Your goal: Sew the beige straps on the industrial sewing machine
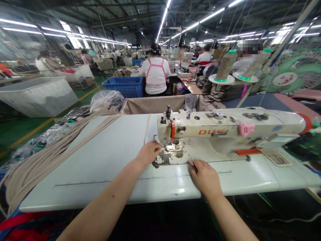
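Two bare forearms are stretching up from the bottom of the frame, over the pale front of a desk. Around the middle, the left hand is sitting just beside the presser foot of a sewing machine. Its fingers are pinching together on what is looking like the end of a thin pale strip, whose length seems to be curving back toward the desk's far edge, left of the machine head. Right of the middle, the right hand is resting at the front edge of the machine's metal bed, fingers curling inward; whether they are gripping anything, I'm not managing to tell.

From where I'm standing, lining up that strip well is calling for a light, steady pinch: keeping it flat and untwisted, squaring it to the foot, and holding the fingertips out of the needle's path. Slack is mattering too, since the beige bundle spilling over the desk at left could be snagging a loose loop.
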A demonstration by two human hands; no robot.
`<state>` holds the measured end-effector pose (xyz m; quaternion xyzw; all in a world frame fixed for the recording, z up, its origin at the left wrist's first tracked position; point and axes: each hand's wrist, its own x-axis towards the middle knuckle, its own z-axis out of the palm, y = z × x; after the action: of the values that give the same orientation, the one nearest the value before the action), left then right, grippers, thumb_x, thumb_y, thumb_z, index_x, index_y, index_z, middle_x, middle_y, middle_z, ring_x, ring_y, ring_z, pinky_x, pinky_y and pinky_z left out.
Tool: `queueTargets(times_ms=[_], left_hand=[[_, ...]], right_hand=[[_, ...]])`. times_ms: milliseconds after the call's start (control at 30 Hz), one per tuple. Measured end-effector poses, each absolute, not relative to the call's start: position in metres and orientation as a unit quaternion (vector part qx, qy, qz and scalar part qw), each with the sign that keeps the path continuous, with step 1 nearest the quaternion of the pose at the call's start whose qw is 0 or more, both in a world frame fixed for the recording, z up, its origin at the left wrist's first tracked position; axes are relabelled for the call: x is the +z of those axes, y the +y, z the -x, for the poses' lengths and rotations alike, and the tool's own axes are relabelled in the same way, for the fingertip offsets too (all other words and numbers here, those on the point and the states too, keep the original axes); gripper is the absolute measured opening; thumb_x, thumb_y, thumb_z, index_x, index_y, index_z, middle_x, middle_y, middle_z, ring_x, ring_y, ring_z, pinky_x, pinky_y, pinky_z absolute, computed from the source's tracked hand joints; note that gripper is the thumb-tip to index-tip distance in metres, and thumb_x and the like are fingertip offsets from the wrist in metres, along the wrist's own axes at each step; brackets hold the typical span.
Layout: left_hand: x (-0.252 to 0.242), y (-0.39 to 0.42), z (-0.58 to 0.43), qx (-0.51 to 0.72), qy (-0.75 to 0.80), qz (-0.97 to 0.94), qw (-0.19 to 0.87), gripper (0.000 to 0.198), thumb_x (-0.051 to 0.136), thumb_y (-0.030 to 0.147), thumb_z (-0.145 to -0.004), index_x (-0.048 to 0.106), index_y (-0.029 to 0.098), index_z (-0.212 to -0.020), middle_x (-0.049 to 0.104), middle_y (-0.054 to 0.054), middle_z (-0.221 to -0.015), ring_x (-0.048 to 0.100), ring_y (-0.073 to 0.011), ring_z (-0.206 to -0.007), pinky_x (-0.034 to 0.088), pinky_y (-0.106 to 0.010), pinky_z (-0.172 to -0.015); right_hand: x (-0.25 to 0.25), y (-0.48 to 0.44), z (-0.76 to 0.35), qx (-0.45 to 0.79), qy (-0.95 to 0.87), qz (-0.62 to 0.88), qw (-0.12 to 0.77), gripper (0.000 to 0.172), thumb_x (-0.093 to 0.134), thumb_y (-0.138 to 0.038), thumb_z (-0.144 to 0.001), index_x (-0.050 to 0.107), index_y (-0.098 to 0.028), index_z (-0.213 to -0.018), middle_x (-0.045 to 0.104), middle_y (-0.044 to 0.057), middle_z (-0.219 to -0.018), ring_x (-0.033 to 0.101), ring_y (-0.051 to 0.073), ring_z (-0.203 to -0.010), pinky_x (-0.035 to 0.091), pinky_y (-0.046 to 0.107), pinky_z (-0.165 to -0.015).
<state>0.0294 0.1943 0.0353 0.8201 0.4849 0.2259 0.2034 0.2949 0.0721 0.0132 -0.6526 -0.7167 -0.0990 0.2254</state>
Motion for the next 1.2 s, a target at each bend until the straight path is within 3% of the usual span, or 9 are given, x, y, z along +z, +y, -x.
queueTargets(times_ms=[367,433,567,733,900,1033,1200], left_hand=[[0.031,0.142,-0.068,0.197,0.575,-0.779,0.154,0.008,0.061,0.020,-0.090,0.069,0.018,-0.092,0.065,-0.010,-0.099,0.067,-0.0224,-0.090,0.055,-0.034,-0.083],[0.032,0.135,-0.073,0.183,0.574,-0.783,0.157,0.018,0.058,0.022,-0.090,0.069,0.015,-0.103,0.063,-0.013,-0.101,0.067,-0.0248,-0.089,0.055,-0.036,-0.082],[0.028,0.129,-0.078,0.085,0.576,-0.807,0.095,0.047,0.044,0.042,-0.097,0.063,0.011,-0.126,0.061,-0.015,-0.110,0.067,-0.0310,-0.102,0.055,-0.041,-0.089],[0.015,0.125,-0.074,0.046,0.547,-0.829,0.107,0.059,0.033,0.046,-0.095,0.061,0.006,-0.128,0.060,-0.018,-0.108,0.068,-0.0332,-0.102,0.055,-0.044,-0.092],[-0.020,0.139,-0.049,0.042,0.507,-0.845,0.164,0.056,0.034,0.032,-0.088,0.058,0.004,-0.131,0.063,-0.020,-0.113,0.066,-0.0318,-0.113,0.051,-0.043,-0.104],[-0.044,0.150,-0.030,0.084,0.474,-0.858,0.177,0.060,0.048,0.048,-0.083,0.058,0.014,-0.131,0.064,-0.017,-0.116,0.065,-0.0350,-0.111,0.055,-0.049,-0.097],[-0.056,0.158,-0.023,0.164,0.415,-0.892,0.073,0.057,0.054,0.065,-0.080,0.066,0.017,-0.108,0.063,-0.017,-0.116,0.065,-0.0370,-0.105,0.055,-0.052,-0.093]], right_hand=[[0.019,0.069,-0.289,-0.012,-0.698,0.672,0.247,0.020,0.051,-0.021,-0.096,0.062,-0.021,-0.080,0.068,0.009,-0.081,0.059,0.023,-0.081,0.038,0.033,-0.072],[0.020,0.066,-0.287,-0.010,-0.693,0.681,0.236,0.014,0.055,-0.020,-0.094,0.064,-0.021,-0.082,0.069,0.008,-0.084,0.060,0.022,-0.083,0.040,0.032,-0.074],[0.014,0.065,-0.289,-0.007,-0.678,0.695,0.236,0.008,0.061,-0.024,-0.092,0.065,-0.022,-0.086,0.069,0.004,-0.085,0.061,0.020,-0.082,0.043,0.029,-0.075],[0.009,0.062,-0.294,0.010,-0.646,0.692,0.321,0.006,0.062,-0.024,-0.088,0.063,-0.023,-0.082,0.066,0.003,-0.081,0.060,0.019,-0.080,0.045,0.028,-0.077],[0.001,0.042,-0.313,0.028,-0.561,0.695,0.449,0.028,0.045,-0.033,-0.100,0.059,-0.023,-0.077,0.063,0.002,-0.076,0.060,0.016,-0.076,0.047,0.026,-0.074],[-0.017,0.007,-0.353,0.028,-0.425,0.738,0.523,0.047,0.029,-0.049,-0.106,0.058,-0.022,-0.080,0.062,0.002,-0.075,0.060,0.017,-0.072,0.049,0.027,-0.069],[-0.041,-0.051,-0.430,0.019,-0.237,0.818,0.523,0.056,0.028,-0.058,-0.103,0.067,-0.019,-0.094,0.066,0.006,-0.080,0.065,0.021,-0.078,0.052,0.031,-0.073]])
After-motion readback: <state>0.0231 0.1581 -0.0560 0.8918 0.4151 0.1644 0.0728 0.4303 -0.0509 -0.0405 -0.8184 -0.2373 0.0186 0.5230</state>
